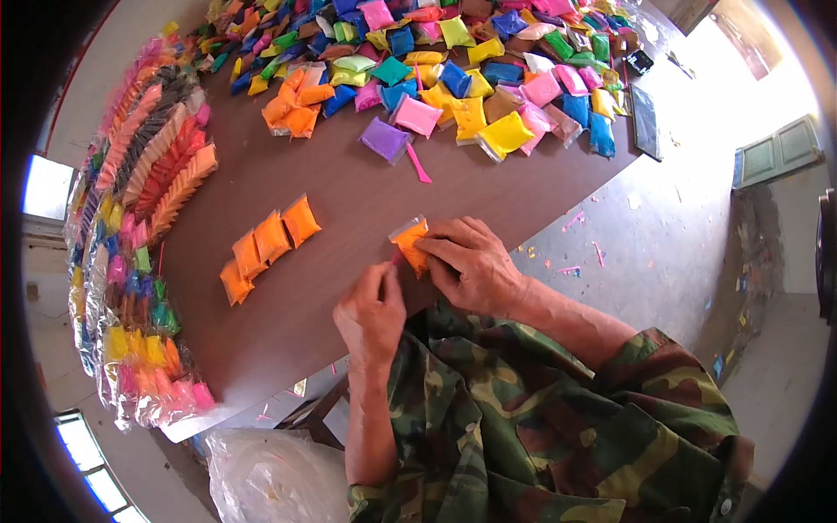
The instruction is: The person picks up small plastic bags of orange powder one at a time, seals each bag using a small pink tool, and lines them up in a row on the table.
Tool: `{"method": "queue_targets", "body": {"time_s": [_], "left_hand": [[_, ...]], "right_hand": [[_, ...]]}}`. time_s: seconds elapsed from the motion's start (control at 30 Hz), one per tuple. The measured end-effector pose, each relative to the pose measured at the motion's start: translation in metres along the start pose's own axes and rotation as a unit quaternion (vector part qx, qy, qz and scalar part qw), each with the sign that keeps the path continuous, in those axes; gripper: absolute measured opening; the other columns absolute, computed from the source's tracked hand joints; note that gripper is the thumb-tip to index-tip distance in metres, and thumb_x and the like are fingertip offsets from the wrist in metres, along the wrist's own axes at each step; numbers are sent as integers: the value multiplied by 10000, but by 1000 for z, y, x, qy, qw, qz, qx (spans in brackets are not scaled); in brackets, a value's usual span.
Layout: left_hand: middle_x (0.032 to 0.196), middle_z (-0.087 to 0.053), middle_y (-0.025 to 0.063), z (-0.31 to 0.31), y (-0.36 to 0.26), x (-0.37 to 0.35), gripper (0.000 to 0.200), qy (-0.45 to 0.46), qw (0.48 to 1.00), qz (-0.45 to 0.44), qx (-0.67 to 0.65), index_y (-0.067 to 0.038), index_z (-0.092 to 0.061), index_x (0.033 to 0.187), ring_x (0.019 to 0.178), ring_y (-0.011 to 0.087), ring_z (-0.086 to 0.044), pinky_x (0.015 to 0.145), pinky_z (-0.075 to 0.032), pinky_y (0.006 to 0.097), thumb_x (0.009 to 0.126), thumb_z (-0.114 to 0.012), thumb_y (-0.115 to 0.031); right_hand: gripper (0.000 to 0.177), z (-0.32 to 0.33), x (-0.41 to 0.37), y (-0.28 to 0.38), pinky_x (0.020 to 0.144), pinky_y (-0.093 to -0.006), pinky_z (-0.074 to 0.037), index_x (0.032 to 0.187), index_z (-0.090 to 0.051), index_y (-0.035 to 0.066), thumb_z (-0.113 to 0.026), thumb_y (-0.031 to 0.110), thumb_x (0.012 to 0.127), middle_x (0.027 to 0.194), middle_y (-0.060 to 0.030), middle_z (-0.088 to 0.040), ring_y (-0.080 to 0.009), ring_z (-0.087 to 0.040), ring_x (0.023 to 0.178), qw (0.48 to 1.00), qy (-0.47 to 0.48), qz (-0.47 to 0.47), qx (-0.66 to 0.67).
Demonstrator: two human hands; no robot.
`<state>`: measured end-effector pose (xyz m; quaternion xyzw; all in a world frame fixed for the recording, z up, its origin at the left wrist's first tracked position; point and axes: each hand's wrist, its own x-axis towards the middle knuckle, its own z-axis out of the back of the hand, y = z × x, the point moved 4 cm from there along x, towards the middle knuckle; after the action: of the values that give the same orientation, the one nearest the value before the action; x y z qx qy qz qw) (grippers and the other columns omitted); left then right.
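Observation:
An orange packet [408,244] is pinched between the thumb and fingers of my right hand [471,261], near the table's front edge. My left hand [373,309] is closed just left of it, with its thumb and forefinger on a small pink piece [397,259] at the packet's lower left side; most of that piece is hidden. To the left, several orange packets [271,237] lie in a slanting, overlapping row on the brown table [331,209]. Beyond my hands lie a purple packet [384,140] and a pink stick [418,164].
A large heap of coloured packets [453,78] covers the table's far side. Bagged rows of packets [148,174] line the left edge. A dark flat object [645,120] lies at the right corner. Below the table is a clear plastic bag [270,475].

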<state>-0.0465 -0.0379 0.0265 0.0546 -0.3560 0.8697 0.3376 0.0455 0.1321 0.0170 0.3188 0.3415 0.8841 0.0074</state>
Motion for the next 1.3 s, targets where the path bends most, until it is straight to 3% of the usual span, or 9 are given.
{"method": "queue_targets", "body": {"time_s": [0.13,0.23,0.33,0.37,0.47,0.6,0.9,0.97,1.3], "left_hand": [[778,-723,111,17,3,4,49,20,1000,18,5,-20,-756,1015,631,189,-664,624,-539,338,1011,-765,-69],[767,-724,92,27,18,-12,71,-47,998,39,-26,-21,-772,1041,633,143,-643,624,-533,322,1027,-755,-88],[793,-739,113,54,43,-34,100,-100,985,141,-9,-42,-798,1101,641,161,-679,628,-548,329,1012,-775,-78],[772,-728,96,62,56,-41,116,-146,982,123,-1,-21,-803,1119,649,109,-638,617,-530,309,1026,-767,-80],[775,-734,96,85,92,-59,114,-198,968,151,39,-1,-794,1105,651,116,-647,618,-530,307,1030,-766,-82],[800,-712,26,89,121,-75,150,-236,950,206,-5,24,-765,1100,694,76,-607,630,-506,269,1064,-740,-119],[819,-744,88,86,106,-69,118,-267,950,156,38,-1,-768,1103,645,167,-667,602,-529,316,1049,-762,-106],[810,-734,86,85,105,-70,117,-270,949,157,40,5,-765,1105,657,149,-648,609,-514,305,1059,-746,-102],[809,-736,93,83,107,-73,117,-286,949,123,56,8,-759,1109,650,173,-669,600,-519,316,1052,-762,-93]], "right_hand": [[282,-2,0,0,878,-438,-539,1157,-773,71,-797,82,877,1204,-113,-705,-307,-680,1026,1000,2,2,-12],[352,3,2,9,943,-440,-559,1220,-776,53,-809,58,869,1248,-124,-717,-319,-700,1086,1000,22,-13,-17],[355,4,2,18,941,-429,-554,1227,-769,69,-839,104,880,1267,-96,-706,-304,-694,1095,997,55,-15,-59],[350,1,4,18,937,-430,-557,1223,-767,69,-848,117,886,1267,-90,-705,-302,-697,1093,996,58,-7,-65],[320,-10,11,14,914,-430,-559,1211,-755,79,-851,157,915,1253,-78,-692,-292,-693,1066,996,61,21,-68],[253,-27,46,8,899,-435,-566,1180,-734,93,-814,187,959,1202,-83,-677,-287,-684,1027,998,42,32,-18],[239,-105,117,33,907,-440,-579,1138,-739,73,-819,175,937,1148,-77,-681,-293,-697,1036,995,20,100,-7],[239,-120,121,31,908,-436,-578,1135,-741,75,-821,174,933,1151,-75,-679,-294,-696,1032,994,25,105,-15],[241,-136,127,36,884,-428,-609,1139,-738,88,-824,174,931,1173,-71,-665,-300,-692,1032,993,41,110,-29]]}}
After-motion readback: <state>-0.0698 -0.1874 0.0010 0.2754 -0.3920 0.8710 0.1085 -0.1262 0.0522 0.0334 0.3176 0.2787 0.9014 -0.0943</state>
